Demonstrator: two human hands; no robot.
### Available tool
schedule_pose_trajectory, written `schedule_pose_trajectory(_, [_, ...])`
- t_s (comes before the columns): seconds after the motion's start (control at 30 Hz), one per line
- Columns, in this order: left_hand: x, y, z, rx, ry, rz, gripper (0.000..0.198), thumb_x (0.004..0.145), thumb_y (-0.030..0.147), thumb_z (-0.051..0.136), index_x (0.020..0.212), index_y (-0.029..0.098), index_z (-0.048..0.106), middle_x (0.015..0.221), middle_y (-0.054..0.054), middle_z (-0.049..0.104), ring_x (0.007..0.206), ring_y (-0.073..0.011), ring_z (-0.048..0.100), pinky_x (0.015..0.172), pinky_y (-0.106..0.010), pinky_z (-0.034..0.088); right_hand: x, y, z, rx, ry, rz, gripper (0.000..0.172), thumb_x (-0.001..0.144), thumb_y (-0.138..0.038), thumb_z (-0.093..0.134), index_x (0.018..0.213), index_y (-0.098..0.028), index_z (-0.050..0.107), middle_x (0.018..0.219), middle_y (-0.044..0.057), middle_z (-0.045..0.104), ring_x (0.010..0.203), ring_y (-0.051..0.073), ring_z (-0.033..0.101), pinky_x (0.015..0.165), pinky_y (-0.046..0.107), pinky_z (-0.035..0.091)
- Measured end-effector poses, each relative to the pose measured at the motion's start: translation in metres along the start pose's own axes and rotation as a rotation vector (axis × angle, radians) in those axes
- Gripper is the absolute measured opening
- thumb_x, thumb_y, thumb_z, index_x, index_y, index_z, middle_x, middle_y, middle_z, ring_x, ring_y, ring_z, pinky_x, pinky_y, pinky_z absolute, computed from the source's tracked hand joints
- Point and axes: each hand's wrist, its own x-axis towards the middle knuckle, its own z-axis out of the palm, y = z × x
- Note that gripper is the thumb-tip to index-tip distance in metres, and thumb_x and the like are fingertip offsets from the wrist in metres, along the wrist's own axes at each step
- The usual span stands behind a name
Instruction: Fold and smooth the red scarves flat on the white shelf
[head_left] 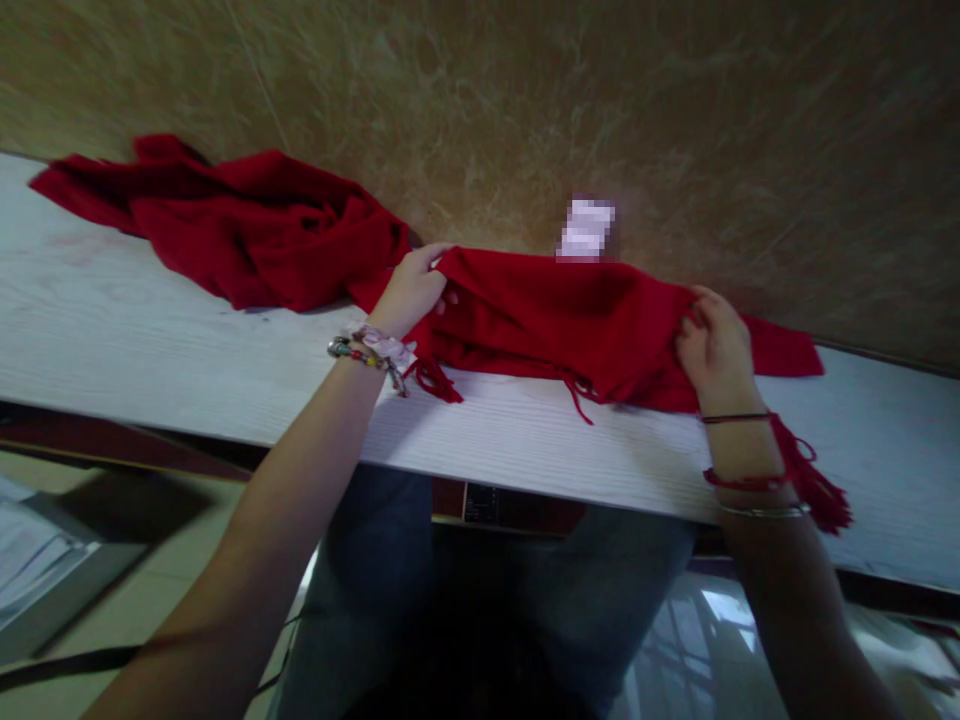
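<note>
A red fringed scarf [555,310] stretches along the pale wood-grain tabletop. Its left part lies bunched in loose folds against the wall, while the stretch before me is pulled flatter between my hands. My left hand [417,290] pinches the cloth's upper edge between thumb and fingers. At the other end of this stretch, my right hand [716,340] grips the cloth with bent fingers, partly hidden by folds. Red tassels hang toward the front near my left wrist and at the middle. More fringe lies by my right forearm.
A brown marbled wall [480,120] rises behind the narrow tabletop [150,350]. A blurred-out white label [587,229] shows just above the scarf. Below the front edge are my legs, a small dark device [480,503], and at lower left a grey box [67,590] with papers.
</note>
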Motion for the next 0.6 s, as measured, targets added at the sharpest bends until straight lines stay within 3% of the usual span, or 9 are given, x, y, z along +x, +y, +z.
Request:
schedule_pose_trajectory(0.07, [0.0,0.0,0.004,-0.157,-0.055,-0.071,0.04,0.083,0.01,0.04,0.121,0.019,0.049,0.062,0.001,0.056,0.049,-0.0089,0.054,0.053,-0.022,0.044,-0.006,0.004,0.008,0.013,-0.09,0.134,0.014,0.071,-0.033,0.051,0.083,-0.025,0.049,0.079,-0.001,0.055,0.068,0.013,0.057,0.059,0.029,0.049])
schedule_pose_trajectory(0.13, [-0.001,0.001,0.006,-0.238,-0.078,-0.115,0.045,0.082,0.009,0.041,0.126,0.02,0.042,0.07,0.0,0.059,0.055,-0.0087,0.058,0.055,-0.021,0.045,-0.013,0.006,0.016,-0.043,-0.136,0.17,0.027,0.064,-0.031,0.06,0.089,-0.026,0.05,0.081,-0.003,0.054,0.068,0.013,0.056,0.058,0.028,0.049])
schedule_pose_trajectory(0.23, [0.0,0.0,0.009,-0.212,-0.066,-0.086,0.041,0.085,0.014,0.041,0.125,0.02,0.039,0.079,-0.001,0.06,0.064,-0.0096,0.062,0.058,-0.021,0.048,-0.022,0.005,0.023,-0.326,-0.115,-0.011,0.048,0.055,-0.021,0.068,0.099,-0.026,0.05,0.075,-0.004,0.053,0.065,0.013,0.055,0.059,0.029,0.048])
schedule_pose_trajectory(0.33, [0.002,-0.004,0.014,-0.112,-0.053,-0.013,0.036,0.09,0.023,0.038,0.126,0.019,0.038,0.081,-0.002,0.06,0.065,-0.0108,0.062,0.057,-0.021,0.047,-0.025,-0.001,0.02,-0.645,-0.039,-0.224,0.048,0.059,-0.022,0.067,0.104,-0.023,0.051,0.068,-0.004,0.051,0.061,0.015,0.053,0.059,0.031,0.047])
schedule_pose_trajectory(0.4, [0.002,-0.008,0.02,-0.005,-0.027,0.079,0.04,0.088,0.027,0.045,0.126,0.018,0.038,0.079,-0.002,0.06,0.067,-0.0112,0.062,0.059,-0.021,0.047,-0.024,-0.004,0.015,-0.792,-0.03,-0.283,0.048,0.063,-0.024,0.067,0.108,-0.023,0.05,0.066,-0.004,0.052,0.06,0.016,0.054,0.061,0.032,0.047])
schedule_pose_trajectory(0.5, [-0.001,-0.015,0.028,0.176,0.049,0.26,0.054,0.079,0.024,0.059,0.128,0.018,0.039,0.077,0.0,0.06,0.071,-0.0117,0.06,0.065,-0.022,0.046,-0.023,-0.006,0.008,-0.942,-0.105,-0.254,0.049,0.062,-0.025,0.069,0.108,-0.021,0.051,0.062,-0.004,0.054,0.059,0.018,0.055,0.061,0.034,0.047])
schedule_pose_trajectory(0.6, [-0.006,-0.016,0.032,0.326,0.101,0.343,0.055,0.078,0.017,0.056,0.13,0.02,0.038,0.078,0.001,0.06,0.076,-0.0123,0.058,0.07,-0.023,0.045,-0.023,-0.006,0.007,-1.035,-0.145,-0.2,0.045,0.061,-0.021,0.07,0.103,-0.02,0.054,0.061,-0.003,0.055,0.059,0.019,0.057,0.063,0.034,0.046])
